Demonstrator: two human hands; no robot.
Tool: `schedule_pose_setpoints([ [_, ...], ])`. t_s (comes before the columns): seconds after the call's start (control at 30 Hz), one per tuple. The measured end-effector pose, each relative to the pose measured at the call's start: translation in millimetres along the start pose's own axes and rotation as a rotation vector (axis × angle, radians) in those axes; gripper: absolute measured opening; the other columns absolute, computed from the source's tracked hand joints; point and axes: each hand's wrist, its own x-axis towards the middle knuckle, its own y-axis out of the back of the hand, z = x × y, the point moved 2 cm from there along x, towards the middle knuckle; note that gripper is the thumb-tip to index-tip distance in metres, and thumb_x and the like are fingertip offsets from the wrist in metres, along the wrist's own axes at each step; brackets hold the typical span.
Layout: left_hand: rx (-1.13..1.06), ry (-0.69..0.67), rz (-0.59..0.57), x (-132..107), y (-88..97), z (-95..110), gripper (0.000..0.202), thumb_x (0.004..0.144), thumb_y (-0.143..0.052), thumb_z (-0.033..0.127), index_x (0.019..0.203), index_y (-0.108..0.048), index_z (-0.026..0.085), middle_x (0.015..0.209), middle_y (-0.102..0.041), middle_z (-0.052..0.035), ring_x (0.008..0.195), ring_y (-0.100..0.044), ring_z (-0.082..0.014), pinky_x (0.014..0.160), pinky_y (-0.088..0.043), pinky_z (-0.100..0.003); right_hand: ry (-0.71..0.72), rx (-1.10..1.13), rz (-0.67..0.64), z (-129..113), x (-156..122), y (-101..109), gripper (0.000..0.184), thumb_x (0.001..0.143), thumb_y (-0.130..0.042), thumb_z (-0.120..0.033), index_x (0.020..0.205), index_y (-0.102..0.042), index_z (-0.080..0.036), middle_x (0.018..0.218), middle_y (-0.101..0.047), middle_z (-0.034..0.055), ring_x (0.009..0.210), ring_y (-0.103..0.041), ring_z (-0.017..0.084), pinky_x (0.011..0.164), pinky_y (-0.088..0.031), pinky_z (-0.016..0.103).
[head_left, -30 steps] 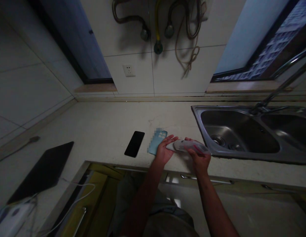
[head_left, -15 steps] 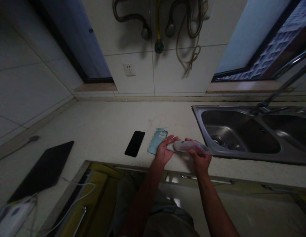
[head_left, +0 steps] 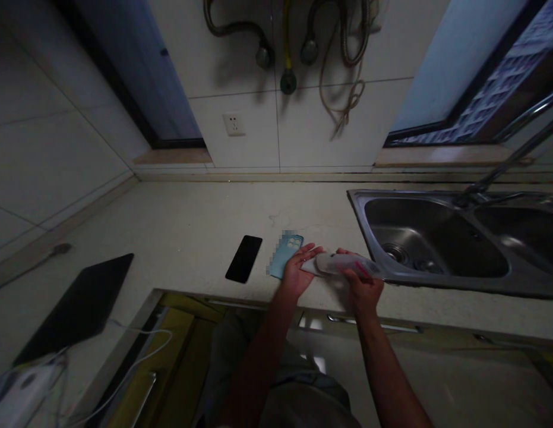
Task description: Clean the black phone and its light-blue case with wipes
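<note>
Left hand [head_left: 295,274] and right hand [head_left: 363,289] both grip a thin, glossy plastic sleeve [head_left: 343,264] over the pale counter [head_left: 187,232], beside a flat blue phone case [head_left: 285,254].

Pale countertop [head_left: 178,226] with black phone [head_left: 244,258], blue case [head_left: 285,255], dark tablet [head_left: 78,306]

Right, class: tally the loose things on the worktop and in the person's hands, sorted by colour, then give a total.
Black: 2, the phone and the flat slab.
Blue: 1, the phone case.
Pale: 1, the packet held by the left hand and right hand.
Total: 4.
</note>
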Motion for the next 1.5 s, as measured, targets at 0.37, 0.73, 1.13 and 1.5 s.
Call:
schedule_pose_setpoints([
  [0.37,-0.014,0.005,0.015,0.1,1.6,-0.2,0.027,0.071,-0.060,0.008,0.096,-0.067,0.008,0.097,-0.074,-0.0154,0.095,-0.070,-0.0240,0.100,-0.044,-0.039,-0.054,0.050,0.105,1.1,1.9,-0.6,0.032,0.065,-0.086,-0.030,0.089,-0.071,-0.015,0.096,-0.078,0.0105,0.090,-0.074,0.026,0.087,-0.059,0.045],
  [0.73,0.007,0.011,0.021,0.5,2.1,-1.4,0.025,0.071,-0.060,0.009,0.095,-0.067,0.009,0.093,-0.074,-0.0145,0.092,-0.069,-0.0230,0.099,-0.044,-0.039,-0.052,-0.045,0.100,-2.4,3.4,-0.1,0.036,0.070,-0.083,-0.037,0.094,-0.075,-0.012,0.098,-0.078,0.0131,0.089,-0.073,0.026,0.089,-0.056,0.045],
  [1.13,0.065,0.006,0.036,1.3,2.0,-3.5,0.027,0.066,-0.065,0.009,0.093,-0.068,0.010,0.092,-0.074,-0.0139,0.095,-0.069,-0.0246,0.101,-0.041,-0.040,-0.072,0.156,0.134,-4.3,6.1,-4.8,0.034,0.069,-0.082,-0.037,0.092,-0.072,-0.014,0.091,-0.077,0.0086,0.082,-0.072,0.021,0.082,-0.058,0.036],
  [1.5,0.086,0.014,0.051,2.2,3.0,-5.2,0.026,0.067,-0.067,0.009,0.092,-0.067,0.011,0.090,-0.075,-0.0127,0.093,-0.069,-0.0233,0.101,-0.042,-0.040,-0.100,0.218,0.186,-7.7,7.2,-7.9,0.039,0.065,-0.084,-0.040,0.092,-0.068,-0.018,0.088,-0.077,0.0073,0.081,-0.073,0.022,0.082,-0.058,0.041],
])
